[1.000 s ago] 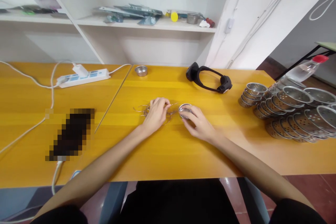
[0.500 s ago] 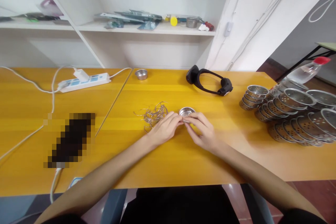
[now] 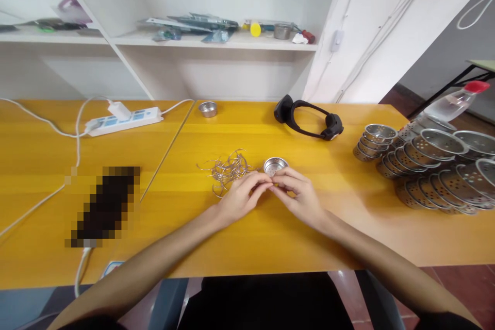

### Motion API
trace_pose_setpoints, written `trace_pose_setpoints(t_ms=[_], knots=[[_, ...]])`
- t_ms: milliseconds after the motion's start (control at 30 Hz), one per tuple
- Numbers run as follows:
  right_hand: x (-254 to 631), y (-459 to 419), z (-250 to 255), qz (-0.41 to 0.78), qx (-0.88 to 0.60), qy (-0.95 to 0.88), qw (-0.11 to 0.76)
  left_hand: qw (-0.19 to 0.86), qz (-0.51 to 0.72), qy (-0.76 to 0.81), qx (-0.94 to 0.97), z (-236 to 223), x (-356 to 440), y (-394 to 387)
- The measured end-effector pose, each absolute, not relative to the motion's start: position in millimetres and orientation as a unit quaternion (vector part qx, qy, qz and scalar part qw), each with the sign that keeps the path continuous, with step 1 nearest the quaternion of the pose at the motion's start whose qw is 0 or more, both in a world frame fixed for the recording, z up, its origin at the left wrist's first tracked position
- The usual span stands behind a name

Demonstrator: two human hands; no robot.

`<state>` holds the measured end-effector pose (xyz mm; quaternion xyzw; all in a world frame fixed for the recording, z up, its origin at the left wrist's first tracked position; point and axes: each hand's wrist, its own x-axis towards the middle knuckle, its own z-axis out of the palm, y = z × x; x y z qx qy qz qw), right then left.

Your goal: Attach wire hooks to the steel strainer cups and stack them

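My left hand (image 3: 244,195) and my right hand (image 3: 300,196) meet fingertip to fingertip over the table, both in a pinch. What lies between the fingertips, if anything, is too small to make out. Just beyond my right fingers stands a small perforated metal cup (image 3: 276,165), its near side partly covered by them. A tangled heap of thin curved metal wires (image 3: 229,169) lies beyond and left of my left hand.
Stacks of perforated metal cups (image 3: 429,165) and a red-capped bottle (image 3: 450,105) stand at the right. A black headset strap (image 3: 309,119), another small metal cup (image 3: 208,109) and a white power strip (image 3: 126,121) lie toward the back. A pixelated dark object (image 3: 106,206) sits at left.
Both hands have drawn slightly toward me, away from the metal cup, whose rim shows more now. The fingertips remain together.
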<state>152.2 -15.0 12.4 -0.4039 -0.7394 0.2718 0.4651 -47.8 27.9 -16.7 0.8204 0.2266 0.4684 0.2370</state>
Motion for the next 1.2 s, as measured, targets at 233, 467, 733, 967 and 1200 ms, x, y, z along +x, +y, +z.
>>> trace_pose_setpoints(t_ms=[233,467,733,967,1200], knots=[[168,-7,29,0.227,-0.413,-0.765,0.439,0.312,0.473,0.276,0.776,-12,-50,30],[172,-5,34,0.256,-0.412,-0.754,0.443,0.380,0.472,0.274,0.747,-11,-53,38],[165,-14,40,0.291,-0.406,-0.758,0.419,0.333,0.507,0.243,0.757,-8,-44,26],[181,-2,51,0.441,-0.470,-0.590,0.486,0.235,0.456,0.307,0.802,-12,-45,49],[184,6,50,0.515,-0.442,-0.529,0.510,0.270,0.362,0.268,0.851,-26,-35,55]])
